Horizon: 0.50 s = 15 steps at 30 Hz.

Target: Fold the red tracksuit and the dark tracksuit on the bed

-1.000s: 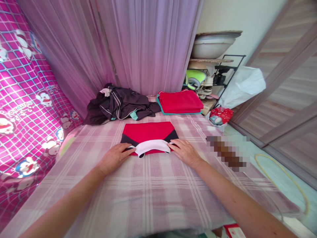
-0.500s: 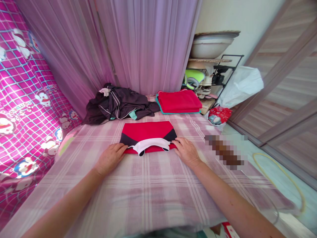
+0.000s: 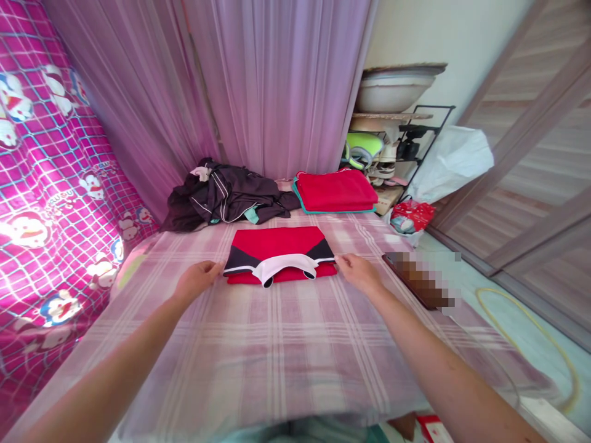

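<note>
A folded red polo shirt (image 3: pixel 279 242) with dark side panels and a white collar lies on the plaid bedsheet, its collar towards me. At its left corner is my left hand (image 3: pixel 197 281), with thumb and fingers pinched at the white-trimmed edge. On the opposite side my right hand (image 3: pixel 359 274) pinches the right corner between thumb and fingertips. A red layer of the shirt shows beneath the collar. The exact contact at both fingertips is small and partly hidden.
A heap of dark clothes (image 3: pixel 231 194) lies at the back left, beside a stack of folded red garments (image 3: pixel 336 191). A partly pixelated brown phone-like object (image 3: pixel 406 280) rests near the right edge of the plaid bedsheet (image 3: pixel 286 357). A rack (image 3: pixel 431 129) stands behind.
Both hands have moved outward from the shirt's near edge to its side corners. The dark panels and white trim now spread wider, and the red layer below shows more.
</note>
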Available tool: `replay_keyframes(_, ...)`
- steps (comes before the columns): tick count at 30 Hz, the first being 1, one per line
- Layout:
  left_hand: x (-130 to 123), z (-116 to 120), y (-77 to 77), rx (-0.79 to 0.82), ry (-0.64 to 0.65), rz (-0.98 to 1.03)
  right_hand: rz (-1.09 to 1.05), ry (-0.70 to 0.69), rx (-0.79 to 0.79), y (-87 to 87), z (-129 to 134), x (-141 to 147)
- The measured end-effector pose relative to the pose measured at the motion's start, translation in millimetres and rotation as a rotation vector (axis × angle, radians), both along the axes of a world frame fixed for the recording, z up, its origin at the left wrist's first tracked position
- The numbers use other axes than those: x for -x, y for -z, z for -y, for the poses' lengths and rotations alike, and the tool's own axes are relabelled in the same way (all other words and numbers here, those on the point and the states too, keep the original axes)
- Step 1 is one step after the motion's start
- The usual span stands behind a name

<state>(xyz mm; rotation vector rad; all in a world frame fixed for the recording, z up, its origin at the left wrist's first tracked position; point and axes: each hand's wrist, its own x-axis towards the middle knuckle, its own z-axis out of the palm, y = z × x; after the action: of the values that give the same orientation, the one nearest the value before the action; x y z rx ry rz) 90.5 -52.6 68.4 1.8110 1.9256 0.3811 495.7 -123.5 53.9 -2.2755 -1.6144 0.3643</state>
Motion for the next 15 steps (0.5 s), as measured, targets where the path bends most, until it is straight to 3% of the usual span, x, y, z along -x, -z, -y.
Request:
replay_keyframes(4,-7.5,-8.5,-7.7,0.188,-0.031,0.062,-0.328,0.032,0.245,-5.2,-10.7,-0.2)
replay_keyframes(10,-19.0,-8.1,-20.2,0.330,0.008,0.093,-0.697,0.177,0.293,-4.1,-11.0,9.7)
replay_keyframes(15,-24.5,-10.3,-12.1,0.358,-0.001,0.107,-0.815,0.210,0.276,-5.1,-10.1,13.1)
